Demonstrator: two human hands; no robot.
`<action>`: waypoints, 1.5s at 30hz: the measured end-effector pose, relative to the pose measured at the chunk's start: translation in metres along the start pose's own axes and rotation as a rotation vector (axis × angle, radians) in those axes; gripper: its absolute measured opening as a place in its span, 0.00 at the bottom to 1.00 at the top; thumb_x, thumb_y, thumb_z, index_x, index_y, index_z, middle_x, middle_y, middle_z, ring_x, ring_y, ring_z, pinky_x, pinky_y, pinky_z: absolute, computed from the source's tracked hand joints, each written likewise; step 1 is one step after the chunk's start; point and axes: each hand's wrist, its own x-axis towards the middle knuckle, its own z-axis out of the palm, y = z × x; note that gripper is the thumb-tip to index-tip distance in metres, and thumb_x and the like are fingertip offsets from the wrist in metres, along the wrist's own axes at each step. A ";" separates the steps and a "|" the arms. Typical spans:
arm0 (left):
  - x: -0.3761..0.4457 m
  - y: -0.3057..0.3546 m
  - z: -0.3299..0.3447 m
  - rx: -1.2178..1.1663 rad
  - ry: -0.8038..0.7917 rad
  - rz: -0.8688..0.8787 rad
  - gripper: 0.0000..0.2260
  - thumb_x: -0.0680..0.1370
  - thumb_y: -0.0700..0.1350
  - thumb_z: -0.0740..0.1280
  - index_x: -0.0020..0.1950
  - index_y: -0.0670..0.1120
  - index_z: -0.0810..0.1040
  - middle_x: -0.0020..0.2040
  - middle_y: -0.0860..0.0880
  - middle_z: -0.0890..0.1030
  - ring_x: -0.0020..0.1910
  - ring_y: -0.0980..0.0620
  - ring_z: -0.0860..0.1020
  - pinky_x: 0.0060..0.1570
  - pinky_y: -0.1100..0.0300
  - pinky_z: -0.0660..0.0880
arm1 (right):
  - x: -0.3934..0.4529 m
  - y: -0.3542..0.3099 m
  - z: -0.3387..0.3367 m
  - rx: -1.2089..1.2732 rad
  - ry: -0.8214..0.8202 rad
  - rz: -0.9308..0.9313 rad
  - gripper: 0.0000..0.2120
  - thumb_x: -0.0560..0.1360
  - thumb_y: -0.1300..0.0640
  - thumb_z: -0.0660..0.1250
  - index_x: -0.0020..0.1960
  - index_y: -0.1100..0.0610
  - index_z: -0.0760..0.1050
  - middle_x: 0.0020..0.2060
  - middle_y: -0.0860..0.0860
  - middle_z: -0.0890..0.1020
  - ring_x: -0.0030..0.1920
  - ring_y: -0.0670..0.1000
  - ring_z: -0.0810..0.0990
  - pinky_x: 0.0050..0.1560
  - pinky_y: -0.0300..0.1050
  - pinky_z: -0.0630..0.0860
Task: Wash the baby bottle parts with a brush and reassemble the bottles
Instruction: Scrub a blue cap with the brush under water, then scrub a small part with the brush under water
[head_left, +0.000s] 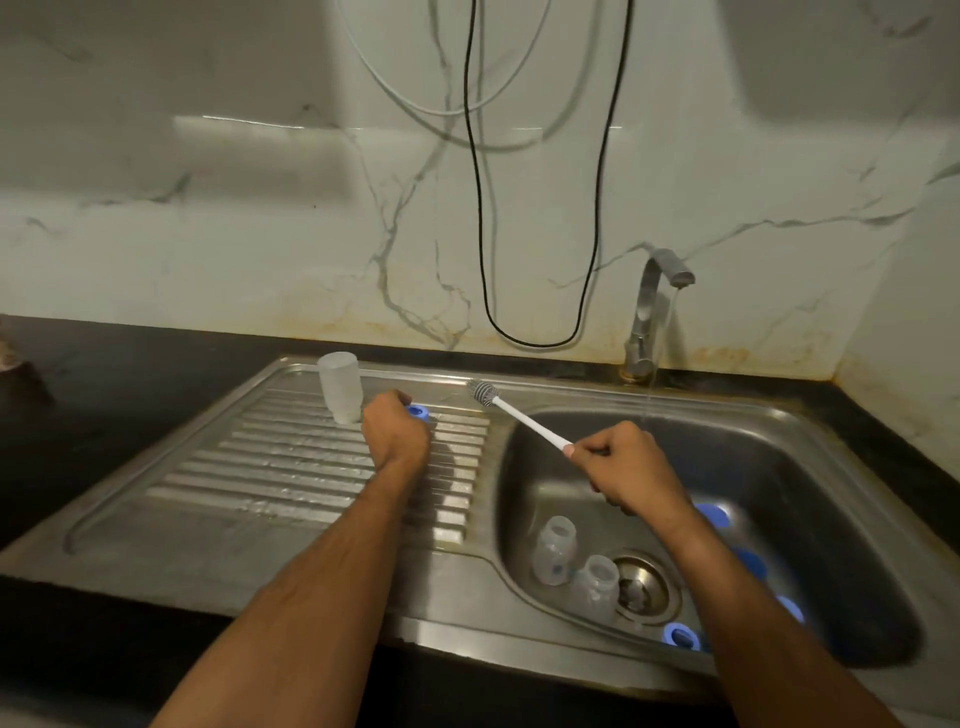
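Observation:
My left hand (396, 435) is curled over the ribbed drainboard (291, 467) and holds a blue bottle ring (418, 412) at its fingertips. Just left of it a clear bottle (340, 385) stands upside down on the drainboard. My right hand (631, 467) grips the white handle of a bottle brush (511, 413); its grey bristle head points up-left over the sink's divider. Two clear bottles (556, 551) (597, 587) lie in the basin near the drain. Several blue rings and caps (680, 635) lie in the basin, partly hidden by my right forearm.
A steel tap (649, 312) at the back right runs a thin stream of water into the basin (779, 467). A black cable (535, 340) and pale cords hang down the marble wall. Dark countertop (130, 374) surrounds the sink.

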 end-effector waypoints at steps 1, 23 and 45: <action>0.003 -0.004 -0.003 -0.002 0.010 -0.006 0.13 0.75 0.35 0.74 0.59 0.40 0.80 0.56 0.42 0.82 0.58 0.45 0.79 0.62 0.53 0.75 | 0.002 -0.003 0.005 0.003 -0.001 -0.007 0.09 0.79 0.45 0.69 0.49 0.48 0.87 0.25 0.45 0.77 0.27 0.47 0.75 0.32 0.43 0.73; 0.028 -0.023 0.007 0.048 0.067 -0.045 0.12 0.77 0.37 0.71 0.61 0.42 0.79 0.60 0.41 0.80 0.62 0.43 0.77 0.67 0.48 0.73 | 0.015 0.004 0.027 0.032 -0.004 0.005 0.10 0.79 0.46 0.69 0.54 0.48 0.86 0.28 0.47 0.80 0.29 0.48 0.76 0.32 0.45 0.75; -0.053 0.045 0.041 -0.037 -0.035 0.033 0.19 0.76 0.37 0.73 0.66 0.46 0.76 0.62 0.44 0.80 0.61 0.46 0.79 0.63 0.52 0.76 | -0.022 0.060 -0.060 -0.126 0.083 0.164 0.10 0.79 0.45 0.69 0.40 0.46 0.82 0.28 0.47 0.81 0.30 0.48 0.80 0.40 0.51 0.83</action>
